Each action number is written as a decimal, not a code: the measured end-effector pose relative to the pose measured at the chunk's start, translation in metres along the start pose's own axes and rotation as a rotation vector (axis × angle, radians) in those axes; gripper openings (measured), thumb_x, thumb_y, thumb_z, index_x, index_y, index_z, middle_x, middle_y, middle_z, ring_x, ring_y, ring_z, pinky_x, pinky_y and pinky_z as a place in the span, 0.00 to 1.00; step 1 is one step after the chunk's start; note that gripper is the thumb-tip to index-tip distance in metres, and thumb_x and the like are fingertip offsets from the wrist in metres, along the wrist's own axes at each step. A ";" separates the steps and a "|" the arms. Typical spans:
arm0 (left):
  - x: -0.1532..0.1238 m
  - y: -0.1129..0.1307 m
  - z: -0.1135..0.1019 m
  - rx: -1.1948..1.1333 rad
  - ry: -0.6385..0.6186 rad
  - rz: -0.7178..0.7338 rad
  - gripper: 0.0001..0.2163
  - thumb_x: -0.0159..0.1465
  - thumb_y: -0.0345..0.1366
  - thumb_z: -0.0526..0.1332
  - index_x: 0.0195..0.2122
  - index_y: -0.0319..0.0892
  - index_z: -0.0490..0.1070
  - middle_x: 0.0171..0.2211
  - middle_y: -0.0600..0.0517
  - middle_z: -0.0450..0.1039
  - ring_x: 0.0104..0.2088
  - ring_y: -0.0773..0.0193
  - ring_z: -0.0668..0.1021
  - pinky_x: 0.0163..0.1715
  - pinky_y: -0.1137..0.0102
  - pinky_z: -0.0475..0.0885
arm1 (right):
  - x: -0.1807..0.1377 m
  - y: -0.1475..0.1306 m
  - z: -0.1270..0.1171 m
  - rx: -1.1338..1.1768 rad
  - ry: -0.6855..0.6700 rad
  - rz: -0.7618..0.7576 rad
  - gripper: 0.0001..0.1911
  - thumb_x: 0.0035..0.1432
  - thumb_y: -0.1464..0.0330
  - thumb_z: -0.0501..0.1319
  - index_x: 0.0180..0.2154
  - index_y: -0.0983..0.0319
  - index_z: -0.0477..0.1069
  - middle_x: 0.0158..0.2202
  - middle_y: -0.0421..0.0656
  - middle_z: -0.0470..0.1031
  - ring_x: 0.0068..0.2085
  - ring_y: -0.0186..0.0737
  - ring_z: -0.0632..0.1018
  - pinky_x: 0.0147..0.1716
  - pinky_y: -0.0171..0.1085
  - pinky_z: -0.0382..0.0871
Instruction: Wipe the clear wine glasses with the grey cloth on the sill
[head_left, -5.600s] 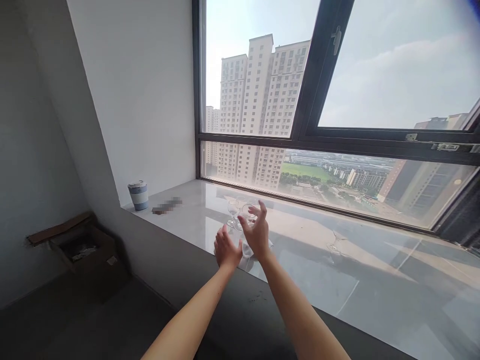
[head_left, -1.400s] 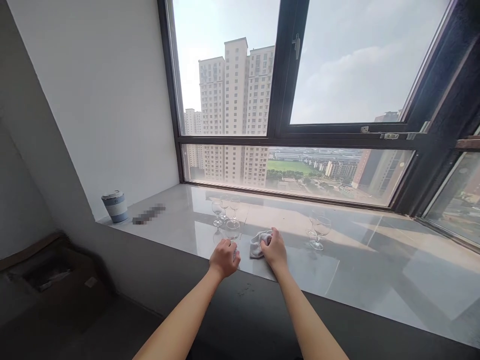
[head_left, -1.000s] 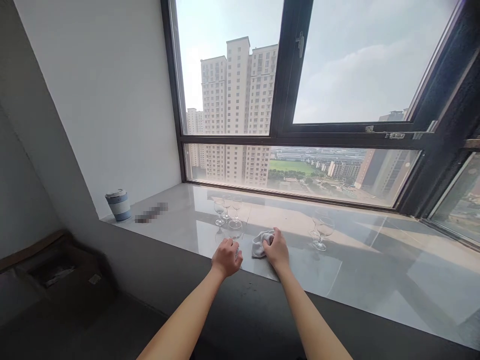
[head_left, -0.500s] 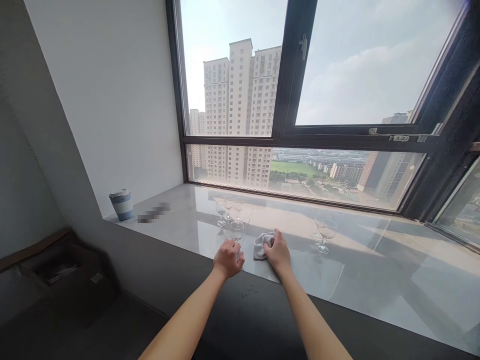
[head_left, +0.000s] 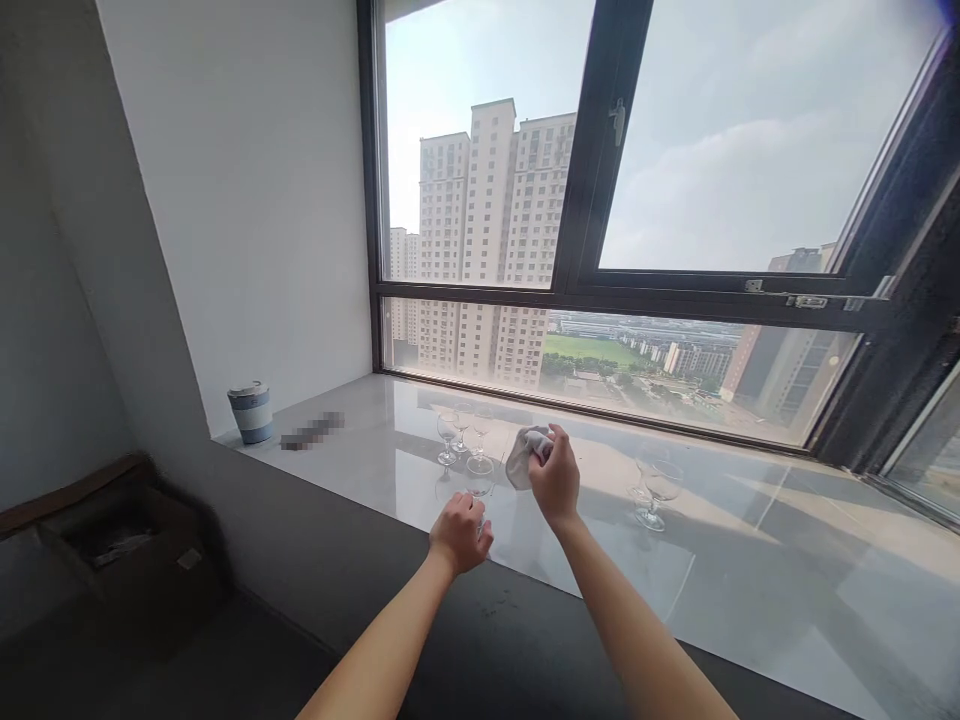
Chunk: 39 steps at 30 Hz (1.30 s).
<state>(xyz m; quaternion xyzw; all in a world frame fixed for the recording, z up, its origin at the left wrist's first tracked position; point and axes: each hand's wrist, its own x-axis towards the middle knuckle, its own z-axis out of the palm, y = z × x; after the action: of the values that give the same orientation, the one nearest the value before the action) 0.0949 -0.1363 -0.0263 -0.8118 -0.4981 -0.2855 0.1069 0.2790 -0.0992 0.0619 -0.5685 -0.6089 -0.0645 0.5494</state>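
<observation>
My left hand (head_left: 460, 535) is closed around the lower part of a clear stemmed glass (head_left: 480, 476) near the sill's front edge; the fingers hide its stem and foot. In my right hand (head_left: 556, 480) is a bunched light grey cloth (head_left: 520, 457), held up above the sill and to the right of the glass. Just behind the held glass, several similar stemmed glasses (head_left: 447, 440) stand close together. To the right, a stemmed glass (head_left: 661, 485) stands upright, with what looks like another partly behind it.
The glossy grey tiled windowsill (head_left: 577, 550) runs under a dark-framed window (head_left: 480, 293). A blue and white lidded cup (head_left: 253, 413) stands at its left end by the wall, beside a blurred-out item (head_left: 313, 431). Below left is an open cardboard box (head_left: 127, 545) on the floor.
My right hand has lifted the cloth up off the sill. My left hand keeps its hold on the glass. The whole view has shifted slightly.
</observation>
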 end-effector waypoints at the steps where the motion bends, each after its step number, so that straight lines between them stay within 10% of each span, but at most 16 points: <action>1: 0.000 0.000 0.000 0.001 0.001 0.001 0.05 0.61 0.35 0.54 0.33 0.41 0.67 0.33 0.45 0.67 0.39 0.54 0.69 0.39 0.60 0.67 | 0.005 -0.015 -0.001 -0.010 -0.013 -0.040 0.28 0.56 0.70 0.51 0.59 0.63 0.56 0.49 0.50 0.71 0.48 0.46 0.72 0.41 0.39 0.66; 8: 0.001 0.001 0.001 -0.008 -0.008 -0.006 0.05 0.60 0.35 0.54 0.33 0.41 0.67 0.35 0.45 0.67 0.39 0.54 0.69 0.40 0.59 0.67 | -0.012 -0.074 0.008 -0.065 -0.434 -0.325 0.32 0.50 0.76 0.53 0.59 0.60 0.58 0.44 0.46 0.75 0.41 0.43 0.74 0.37 0.36 0.64; 21: 0.000 -0.001 0.001 -0.069 -0.010 -0.001 0.11 0.60 0.35 0.54 0.43 0.41 0.70 0.40 0.44 0.70 0.44 0.51 0.71 0.44 0.56 0.69 | -0.014 -0.085 0.005 -0.234 -0.528 -0.405 0.42 0.63 0.59 0.50 0.68 0.69 0.32 0.32 0.46 0.77 0.34 0.44 0.75 0.34 0.38 0.62; 39: -0.001 0.002 -0.001 -0.019 -0.006 -0.034 0.06 0.61 0.35 0.53 0.34 0.41 0.68 0.34 0.44 0.68 0.39 0.53 0.70 0.39 0.59 0.68 | 0.003 -0.105 0.020 -0.369 -0.750 -0.341 0.40 0.66 0.50 0.36 0.69 0.70 0.40 0.37 0.55 0.78 0.42 0.52 0.76 0.38 0.42 0.63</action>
<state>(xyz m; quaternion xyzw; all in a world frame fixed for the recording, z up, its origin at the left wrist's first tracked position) 0.0958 -0.1383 -0.0260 -0.8051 -0.5093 -0.2895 0.0926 0.1874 -0.1192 0.1134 -0.5327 -0.8291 -0.0513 0.1618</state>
